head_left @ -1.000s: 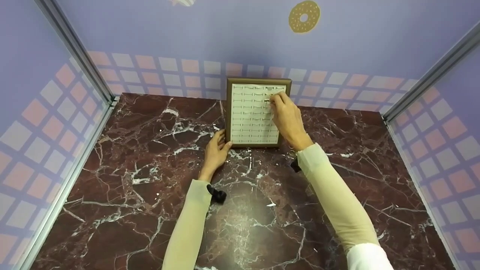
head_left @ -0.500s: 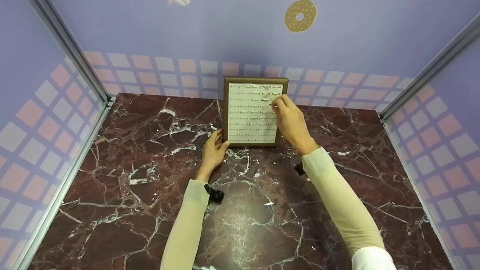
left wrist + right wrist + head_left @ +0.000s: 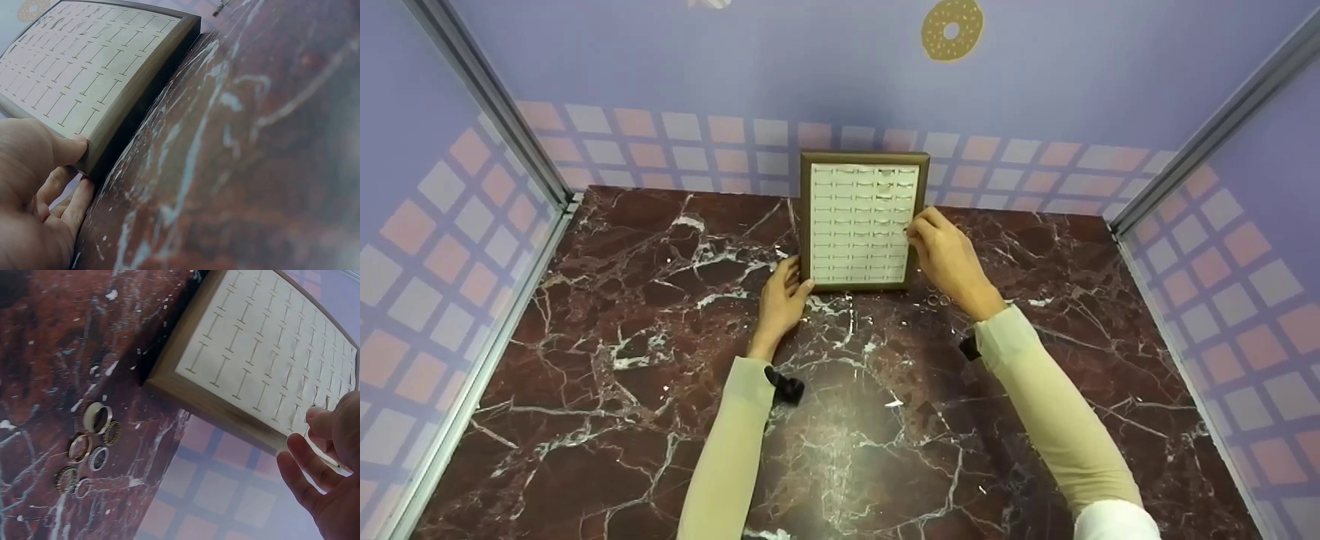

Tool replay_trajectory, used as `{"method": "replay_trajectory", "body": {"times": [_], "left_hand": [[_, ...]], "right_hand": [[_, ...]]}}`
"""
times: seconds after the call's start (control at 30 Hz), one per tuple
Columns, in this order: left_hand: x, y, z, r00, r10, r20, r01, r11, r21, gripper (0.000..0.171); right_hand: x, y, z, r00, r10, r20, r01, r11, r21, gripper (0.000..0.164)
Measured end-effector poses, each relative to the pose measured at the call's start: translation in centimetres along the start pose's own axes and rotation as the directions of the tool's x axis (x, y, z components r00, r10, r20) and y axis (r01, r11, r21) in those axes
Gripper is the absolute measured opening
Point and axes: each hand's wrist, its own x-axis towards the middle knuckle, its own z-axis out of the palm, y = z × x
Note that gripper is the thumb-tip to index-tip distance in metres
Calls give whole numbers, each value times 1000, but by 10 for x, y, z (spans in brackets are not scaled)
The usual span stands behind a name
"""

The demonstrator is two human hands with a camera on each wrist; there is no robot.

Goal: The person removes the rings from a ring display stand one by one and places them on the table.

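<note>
A ring display board (image 3: 805, 217) with a brown wooden frame and a white slotted panel leans upright at the back wall. My left hand (image 3: 784, 300) holds its lower left corner, thumb (image 3: 72, 151) on the front and other fingers behind. By the board's right edge is my right hand (image 3: 952, 259), its fingers loosely bent and no thing visible between them. Three rings, one of them the gold-toned ring (image 3: 884, 184), sit in the upper slots. Several loose rings lie on the table in the right wrist view, among them a wide silvery ring (image 3: 97, 417) and a copper-toned ring (image 3: 80, 447).
The table (image 3: 622, 420) is dark red marble with white veins. Purple walls with pink and white squares enclose it, and a metal rail (image 3: 480, 90) runs along the left corner. A donut picture (image 3: 952, 30) is on the back wall.
My right hand has drawn down and to the right from the third row of slots, where a ring stays in place. The left hand has kept its hold on the corner.
</note>
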Motion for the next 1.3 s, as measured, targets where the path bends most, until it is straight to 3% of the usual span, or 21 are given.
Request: {"method": "replay_trajectory", "body": {"times": [0.43,0.9,1.3], "left_hand": [[1,-1,1,1000,2,-15,-3,1000,-27,54],[1,-1,1,1000,21,-19,-22,999,-27,55],[2,0,2,999,24,-24,-26,998,-58,53]], "right_hand": [[-37,11,0,999,36,35,-36,999,11,9],[-81,20,15,998,35,59,-35,999,-14,10],[-106,28,18,987,66,150,-59,997,-49,15]]}}
